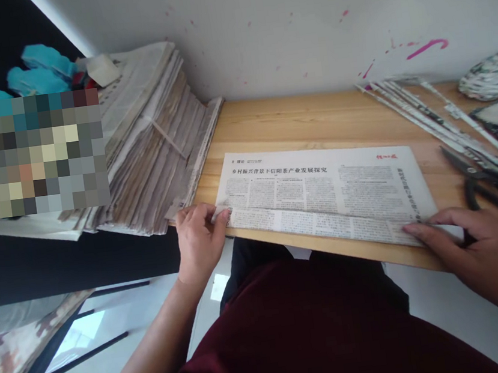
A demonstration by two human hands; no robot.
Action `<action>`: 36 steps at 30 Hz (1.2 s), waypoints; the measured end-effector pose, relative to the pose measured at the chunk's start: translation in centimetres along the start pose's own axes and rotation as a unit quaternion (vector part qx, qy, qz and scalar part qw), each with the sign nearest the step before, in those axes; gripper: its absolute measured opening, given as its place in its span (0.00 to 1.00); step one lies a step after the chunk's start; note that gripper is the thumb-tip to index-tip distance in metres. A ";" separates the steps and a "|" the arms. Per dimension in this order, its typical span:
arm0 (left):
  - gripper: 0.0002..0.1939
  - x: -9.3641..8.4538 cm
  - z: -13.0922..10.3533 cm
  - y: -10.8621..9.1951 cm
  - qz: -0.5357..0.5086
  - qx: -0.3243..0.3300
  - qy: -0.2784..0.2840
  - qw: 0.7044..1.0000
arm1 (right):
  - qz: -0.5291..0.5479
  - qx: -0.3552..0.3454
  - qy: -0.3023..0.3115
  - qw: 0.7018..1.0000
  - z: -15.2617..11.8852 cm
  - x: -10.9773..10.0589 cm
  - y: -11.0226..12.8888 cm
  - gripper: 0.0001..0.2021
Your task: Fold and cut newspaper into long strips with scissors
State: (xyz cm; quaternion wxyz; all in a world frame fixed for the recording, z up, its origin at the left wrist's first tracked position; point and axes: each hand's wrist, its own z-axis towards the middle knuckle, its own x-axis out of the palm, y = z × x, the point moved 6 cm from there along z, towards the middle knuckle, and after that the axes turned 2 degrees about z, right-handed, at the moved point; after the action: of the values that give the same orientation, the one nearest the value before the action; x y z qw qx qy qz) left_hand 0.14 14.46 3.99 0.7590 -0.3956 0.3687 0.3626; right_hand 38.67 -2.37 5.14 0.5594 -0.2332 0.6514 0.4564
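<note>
A sheet of newspaper (304, 189) lies on the wooden table (286, 122), its near edge folded up in a long strip. At the strip's left end, my left hand (198, 235) pinches the paper between thumb and fingers. My right hand (473, 237) grips the lower right corner, thumb on top of the fold. The near edge of the newspaper runs along the table's front edge. Just past my right hand lies a pair of dark-handled scissors (493, 177) with its blades pointing to the back left.
On the left stands a tall stack of newspapers (164, 124), with blue objects (41, 70) behind it. Several rolled paper sticks (425, 110) lie at the right, near a woven paper piece (496, 74). A paint-spotted white wall (275, 32) closes off the back.
</note>
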 end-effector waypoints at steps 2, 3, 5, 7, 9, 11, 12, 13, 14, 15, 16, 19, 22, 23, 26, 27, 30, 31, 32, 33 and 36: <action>0.08 -0.1 0.0 -0.1 0.003 0.007 -0.007 1.000 | -0.013 -0.026 -0.016 0.999 0.0 0.1 -0.1 0.33; 0.08 -0.1 0.0 -0.1 0.004 0.008 -0.009 1.000 | -0.015 -0.037 -0.020 0.999 0.0 0.2 -0.1 0.33; 0.08 -0.1 -0.1 -0.2 0.006 0.008 -0.010 1.000 | -0.013 -0.053 -0.025 0.998 0.0 0.4 -0.2 0.33; 0.08 -0.1 -0.2 -0.3 0.008 0.006 -0.008 1.000 | -0.013 -0.061 -0.026 0.998 0.0 0.4 -0.2 0.33; 0.08 -0.1 -0.2 -0.3 0.010 0.000 -0.006 1.000 | -0.023 -0.070 -0.019 0.997 0.0 0.4 -0.3 0.32; 0.08 0.0 -0.2 -0.3 0.012 -0.011 0.000 1.000 | -0.027 -0.076 -0.006 0.997 0.1 0.4 -0.4 0.29; 0.08 0.0 -0.2 -0.3 0.013 -0.017 0.003 1.000 | -0.024 -0.080 0.001 0.996 0.1 0.5 -0.5 0.28; 0.08 0.1 -0.2 -0.2 0.014 -0.022 0.004 1.000 | -0.019 -0.084 0.004 0.996 0.2 0.5 -0.6 0.28; 0.08 0.1 -0.2 -0.1 0.013 -0.025 0.005 1.000 | -0.012 -0.090 0.001 0.996 0.2 0.4 -0.7 0.28; 0.08 0.1 -0.2 0.0 0.013 -0.026 0.007 1.000 | -0.004 -0.100 -0.002 0.995 0.2 0.3 -0.7 0.28; 0.08 0.1 -0.2 0.1 0.013 -0.025 0.007 1.000 | 0.005 -0.112 -0.006 0.994 0.3 0.1 -0.6 0.28; 0.08 0.1 -0.2 0.4 0.014 -0.020 0.010 1.000 | 0.036 -0.143 0.012 0.989 0.1 -0.3 -0.5 0.26; 0.08 0.2 -0.2 0.7 0.012 -0.022 0.021 0.999 | 0.048 -0.144 0.053 0.987 -0.1 -0.3 -0.5 0.22; 0.09 0.2 -0.2 0.8 0.011 -0.031 0.027 0.999 | 0.046 -0.142 0.056 0.987 -0.2 -0.3 -0.4 0.21; 0.09 0.4 -0.2 1.1 0.012 -0.070 0.046 0.996 | 0.030 -0.143 0.045 0.988 -0.1 -0.4 -0.2 0.22; 0.09 0.4 -0.3 1.2 0.011 -0.083 0.053 0.995 | 0.025 -0.143 0.046 0.988 -0.1 -0.3 -0.1 0.22; 0.10 0.3 -0.5 1.2 0.003 -0.101 0.060 0.993 | 0.013 -0.141 0.057 0.988 0.1 -0.1 0.0 0.22; 0.10 0.2 -0.5 1.2 0.000 -0.100 0.057 0.993 | 0.012 -0.139 0.062 0.988 0.2 0.0 0.0 0.22; 0.10 0.2 -0.6 1.1 -0.002 -0.095 0.056 0.994 | 0.012 -0.138 0.067 0.988 0.2 0.0 0.0 0.22; 0.09 0.1 -0.7 1.1 -0.003 -0.088 0.057 0.994 | 0.012 -0.137 0.071 0.988 0.3 0.1 0.0 0.22; 0.08 0.0 -0.7 0.9 0.000 -0.055 0.046 0.997 | 0.003 -0.137 0.072 0.988 0.4 0.1 0.0 0.22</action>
State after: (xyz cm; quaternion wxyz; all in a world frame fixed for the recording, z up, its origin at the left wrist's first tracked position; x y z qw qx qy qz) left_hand -0.83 14.22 3.43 0.7183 -0.4530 0.3825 0.3641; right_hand 38.87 -2.05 5.02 0.4727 -0.3375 0.6220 0.5251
